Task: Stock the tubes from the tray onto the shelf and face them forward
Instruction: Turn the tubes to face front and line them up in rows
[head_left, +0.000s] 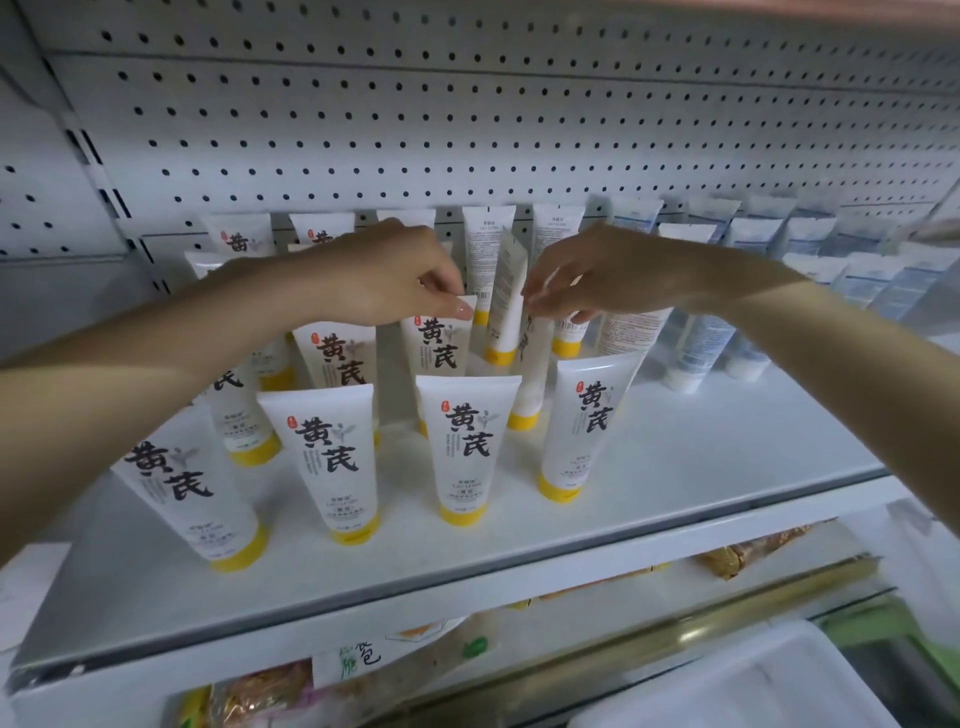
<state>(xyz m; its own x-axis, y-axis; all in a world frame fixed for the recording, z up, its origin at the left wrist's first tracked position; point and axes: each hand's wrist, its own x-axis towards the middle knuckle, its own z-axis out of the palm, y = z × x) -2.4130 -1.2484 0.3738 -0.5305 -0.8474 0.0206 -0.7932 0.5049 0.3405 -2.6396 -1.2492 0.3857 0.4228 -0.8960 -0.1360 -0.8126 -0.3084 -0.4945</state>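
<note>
White plastic tubes (462, 447) with yellow caps stand cap-down on the pale shelf (675, 457) below and around both hands; those nearest the person show bold black characters on the front. The left hand (384, 275) reaches in palm down, and its thumb and fingertips pinch the flat top edge of a forward-facing tube (439, 345) in the second row. The right hand (608, 275) comes in from the other side, fingers curled close together, pinching the top of an edge-on tube (532, 374) just beneath its fingertips; this tube shows only its narrow side. Between the two hands a tilted tube (506, 296) leans with its printed back label toward the camera; whether either hand touches it cannot be told. Beyond the right hand stand blue-labelled tubes (701, 338) with white caps. Behind both hands rises a white pegboard (467, 130). Below the right forearm, at the lower edge of view, lies a white tray (753, 680); golden packets (748, 556) sit on the level under the shelf.
</note>
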